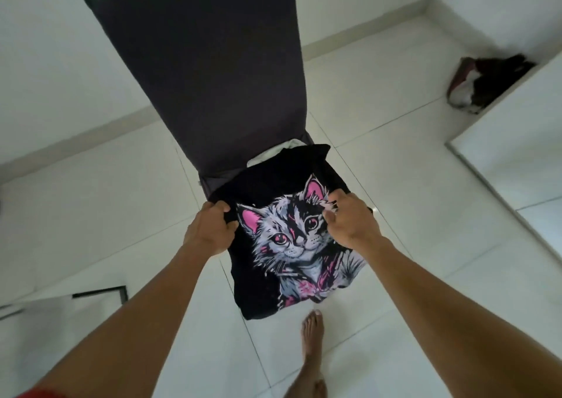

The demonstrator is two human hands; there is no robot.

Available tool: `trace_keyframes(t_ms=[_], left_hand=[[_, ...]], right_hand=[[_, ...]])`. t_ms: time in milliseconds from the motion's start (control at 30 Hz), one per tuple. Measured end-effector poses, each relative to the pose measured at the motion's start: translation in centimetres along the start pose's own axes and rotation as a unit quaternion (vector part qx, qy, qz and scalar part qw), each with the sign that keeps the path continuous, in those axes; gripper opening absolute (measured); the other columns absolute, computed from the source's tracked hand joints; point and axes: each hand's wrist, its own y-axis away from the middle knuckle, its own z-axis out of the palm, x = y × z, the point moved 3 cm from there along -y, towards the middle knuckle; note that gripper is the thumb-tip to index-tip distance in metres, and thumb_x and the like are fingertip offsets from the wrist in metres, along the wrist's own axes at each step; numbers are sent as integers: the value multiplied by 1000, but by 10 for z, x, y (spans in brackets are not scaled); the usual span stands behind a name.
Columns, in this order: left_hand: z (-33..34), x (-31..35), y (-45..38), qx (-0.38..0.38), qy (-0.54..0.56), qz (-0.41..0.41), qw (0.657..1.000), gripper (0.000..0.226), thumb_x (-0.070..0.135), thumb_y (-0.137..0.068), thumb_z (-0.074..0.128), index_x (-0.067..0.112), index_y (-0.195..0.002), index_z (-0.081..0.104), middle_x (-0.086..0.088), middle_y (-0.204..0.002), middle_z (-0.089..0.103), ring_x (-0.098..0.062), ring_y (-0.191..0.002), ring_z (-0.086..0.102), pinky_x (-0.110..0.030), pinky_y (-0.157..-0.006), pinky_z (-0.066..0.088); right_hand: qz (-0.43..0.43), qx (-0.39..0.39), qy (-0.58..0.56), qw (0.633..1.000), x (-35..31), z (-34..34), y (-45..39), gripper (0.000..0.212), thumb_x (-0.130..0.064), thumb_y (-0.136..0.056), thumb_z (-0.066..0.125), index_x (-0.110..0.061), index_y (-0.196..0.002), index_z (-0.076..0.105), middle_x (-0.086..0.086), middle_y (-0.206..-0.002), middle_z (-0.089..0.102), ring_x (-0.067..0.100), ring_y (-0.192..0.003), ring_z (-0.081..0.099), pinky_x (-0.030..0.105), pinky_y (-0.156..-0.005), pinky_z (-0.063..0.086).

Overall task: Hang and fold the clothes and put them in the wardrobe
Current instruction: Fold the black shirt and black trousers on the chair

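A black T-shirt [273, 184] with a grey and pink cat print lies folded over the seat of a dark covered chair [206, 72], its lower part hanging off the front edge. My left hand [209, 229] grips the shirt's left edge with curled fingers. My right hand [349, 221] pinches the fabric at the right side, by the cat's ear. A white garment [267, 156] peeks out from under the shirt at the back of the seat.
White tiled floor all around. A pile of dark and white clothes [483, 84] lies in a recess at the right, beside a white panel [517, 142]. My bare foot [311, 346] stands just in front of the chair. A dark metal frame [103, 291] sits at the lower left.
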Motion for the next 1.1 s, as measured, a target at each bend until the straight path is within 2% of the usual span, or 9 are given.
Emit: trace_keyframes(t_ms=[133,233,400,533,600,700,867,1000,1100], left_hand=[[4,-7,39,-26,-31,33,999,44,34,-93,63,15,-132,54,-11,-127,51,-29,-100,62,-41,-93,50],[8,-17,53,-42,-46,50,997,42,34,-94,62,15,-131,56,-11,-127,53,-28,-105,61,-40,-95,49],[21,-38,53,-82,-86,85,989,37,33,-95,61,15,-127,59,-11,-127,55,-27,-109,60,-37,-96,46],[39,-68,24,-125,-101,117,980,37,33,-94,62,14,-125,60,-10,-127,59,-25,-118,57,-36,-100,46],[51,-80,10,-145,-100,132,975,35,33,-93,64,14,-123,61,-9,-124,62,-24,-116,58,-35,-99,47],[71,-94,-8,-176,-113,158,965,35,31,-92,67,15,-123,61,-6,-122,62,-24,-109,61,-36,-97,49],[119,-116,-24,-220,-146,208,942,45,32,-82,79,25,-121,58,1,-118,62,-19,-99,64,-37,-87,53],[150,-114,-24,-167,-196,288,922,42,36,-80,80,23,-108,51,6,-107,64,-17,-94,66,-31,-71,49],[156,-115,-23,-76,-202,338,916,27,42,-88,69,23,-101,55,5,-97,67,-20,-85,67,-28,-62,45]], right_hand=[[36,9,-59,998,9,21,54,33,-25,-100,54,-18,-133,51,9,-125,53,24,-105,57,39,-86,50],[62,21,-85,994,6,46,81,29,-24,-99,57,-19,-127,55,6,-123,57,23,-108,58,41,-91,51],[136,19,-127,982,-2,104,114,25,-19,-96,55,-21,-121,58,2,-116,65,20,-99,60,35,-80,50],[216,-1,-135,967,-20,160,126,22,-13,-92,51,-18,-110,60,3,-101,62,24,-89,59,36,-79,53],[252,-7,-146,957,-29,190,127,17,-16,-91,50,-18,-104,61,3,-98,61,25,-88,60,37,-78,54],[294,-7,-165,941,-40,238,127,12,-24,-91,57,-26,-102,61,1,-106,64,23,-90,63,37,-78,56],[321,-3,-179,930,-57,314,114,28,-34,-87,67,-28,-114,59,-4,-115,64,22,-99,63,33,-76,52],[317,48,-167,932,-60,347,105,38,-36,-88,70,-25,-121,56,-5,-117,58,22,-104,60,33,-75,50],[300,96,-142,939,-60,358,103,23,-32,-96,59,-19,-115,59,-1,-111,61,25,-99,60,33,-69,48]])
